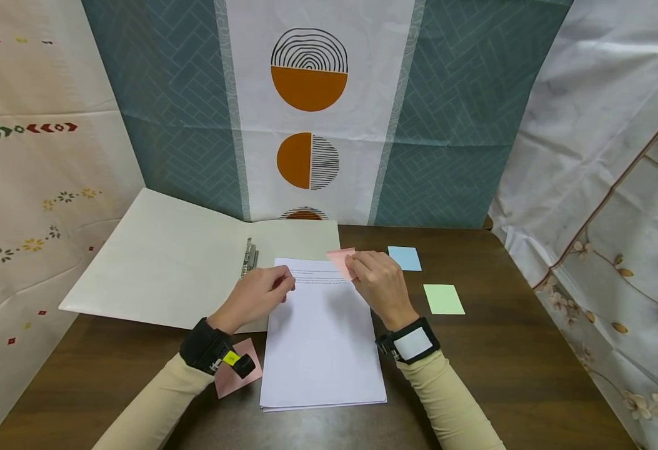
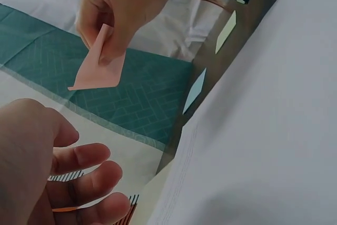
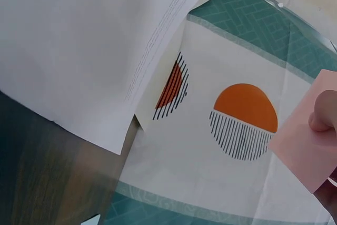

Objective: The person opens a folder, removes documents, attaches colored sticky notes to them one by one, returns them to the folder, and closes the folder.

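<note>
My right hand point(image 1: 382, 284) pinches a pink sticky note point(image 1: 340, 261) between thumb and fingers, above the top right of a stack of paper point(image 1: 329, 350). In the right wrist view the thumb lies over the face of the same pink note point(image 3: 300, 138). My left hand point(image 1: 258, 294) is over the upper left edge of the stack, holding nothing. Its fingers point(image 2: 100, 180) are loosely curled in the left wrist view. Several lines of print run across the top of the uppermost sheet.
An open white binder point(image 1: 160, 256) with a metal clip point(image 1: 249, 257) lies behind and left of the stack. Another pink note point(image 1: 235, 384) lies under my left wrist. To the right, a blue note point(image 1: 405, 258) and a green note point(image 1: 443, 299) lie on the wooden table point(image 1: 508, 375).
</note>
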Demonstrator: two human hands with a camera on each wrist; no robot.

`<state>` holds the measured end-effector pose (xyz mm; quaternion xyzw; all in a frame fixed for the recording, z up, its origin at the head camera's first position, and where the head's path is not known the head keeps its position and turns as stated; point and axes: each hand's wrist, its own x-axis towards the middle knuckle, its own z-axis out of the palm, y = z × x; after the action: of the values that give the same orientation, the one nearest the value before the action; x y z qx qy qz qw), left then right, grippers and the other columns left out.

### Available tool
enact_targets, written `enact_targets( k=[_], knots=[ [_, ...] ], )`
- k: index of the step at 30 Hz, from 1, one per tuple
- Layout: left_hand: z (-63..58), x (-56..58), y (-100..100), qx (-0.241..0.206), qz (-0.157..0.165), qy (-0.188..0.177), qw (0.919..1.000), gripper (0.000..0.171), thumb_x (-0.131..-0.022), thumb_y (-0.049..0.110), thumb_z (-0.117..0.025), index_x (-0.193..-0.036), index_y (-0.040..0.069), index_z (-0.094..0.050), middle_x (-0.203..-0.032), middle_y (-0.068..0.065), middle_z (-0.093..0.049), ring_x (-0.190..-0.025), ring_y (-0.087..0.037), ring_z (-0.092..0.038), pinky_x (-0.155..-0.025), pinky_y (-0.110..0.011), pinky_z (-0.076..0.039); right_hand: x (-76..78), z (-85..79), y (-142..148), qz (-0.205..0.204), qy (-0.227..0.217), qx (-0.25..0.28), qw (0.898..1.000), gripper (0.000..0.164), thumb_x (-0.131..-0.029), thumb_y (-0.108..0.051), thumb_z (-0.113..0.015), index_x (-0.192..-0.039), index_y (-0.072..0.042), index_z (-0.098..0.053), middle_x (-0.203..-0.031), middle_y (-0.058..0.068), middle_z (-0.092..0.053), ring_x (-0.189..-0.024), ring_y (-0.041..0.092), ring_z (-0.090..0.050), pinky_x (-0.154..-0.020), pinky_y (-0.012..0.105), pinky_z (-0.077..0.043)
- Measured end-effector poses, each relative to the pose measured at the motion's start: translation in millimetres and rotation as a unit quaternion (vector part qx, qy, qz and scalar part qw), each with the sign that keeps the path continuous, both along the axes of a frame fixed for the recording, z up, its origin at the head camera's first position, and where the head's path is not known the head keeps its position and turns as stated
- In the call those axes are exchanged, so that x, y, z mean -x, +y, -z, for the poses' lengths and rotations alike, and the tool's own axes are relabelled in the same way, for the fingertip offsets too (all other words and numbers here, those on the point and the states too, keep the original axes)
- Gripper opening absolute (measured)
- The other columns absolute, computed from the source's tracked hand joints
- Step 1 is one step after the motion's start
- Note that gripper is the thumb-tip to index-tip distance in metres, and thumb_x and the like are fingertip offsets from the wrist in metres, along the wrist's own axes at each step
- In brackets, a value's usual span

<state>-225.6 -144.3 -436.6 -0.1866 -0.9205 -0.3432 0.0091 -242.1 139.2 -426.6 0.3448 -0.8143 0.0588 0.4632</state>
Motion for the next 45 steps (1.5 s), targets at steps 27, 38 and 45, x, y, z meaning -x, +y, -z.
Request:
enact_targets(
  k=[27, 38, 45],
  knots=[
    [-17.7, 12.3, 23, -0.034, 0.006, 0.058, 0.9977, 0.023, -0.114, 0.032, -0.064, -0.117, 0.011, -0.073, -0.076, 0.001, -0.071, -0.067, -0.011, -0.055, -0.066, -0.029, -0.042, -5.1, 4.3, -15, -0.014, 0.006, -0.027, 1.0, 0.03, -0.071, 0.002, -0.104, -0.091, -0.01, -0.084, -0.089, 0.001, -0.085, -0.083, 0.016, -0.082, -0.077, 0.028, -0.065],
    [-23.7, 14.3, 32, -0.053, 0.004, 0.074, 0.9959, 0.015, -0.11, 0.023, -0.07, -0.113, 0.009, -0.074, -0.084, -0.006, -0.074, -0.073, -0.014, -0.059, -0.067, -0.028, -0.046, -6.0, 5.9, -21, -0.021, 0.027, -0.027, 0.999, 0.02, -0.078, 0.0, -0.099, -0.084, -0.01, -0.083, -0.081, -0.001, -0.08, -0.079, 0.015, -0.079, -0.073, 0.026, -0.062],
    [-22.2, 15.6, 33, -0.059, 0.0, 0.096, 0.9936, 0.012, -0.109, 0.016, -0.069, -0.107, 0.006, -0.076, -0.083, -0.007, -0.075, -0.074, -0.014, -0.06, -0.067, -0.026, -0.045, -6.5, 6.1, -23, -0.016, 0.02, -0.028, 0.999, 0.017, -0.081, -0.004, -0.1, -0.086, -0.008, -0.084, -0.082, 0.0, -0.081, -0.078, 0.016, -0.078, -0.071, 0.026, -0.061]
  ],
)
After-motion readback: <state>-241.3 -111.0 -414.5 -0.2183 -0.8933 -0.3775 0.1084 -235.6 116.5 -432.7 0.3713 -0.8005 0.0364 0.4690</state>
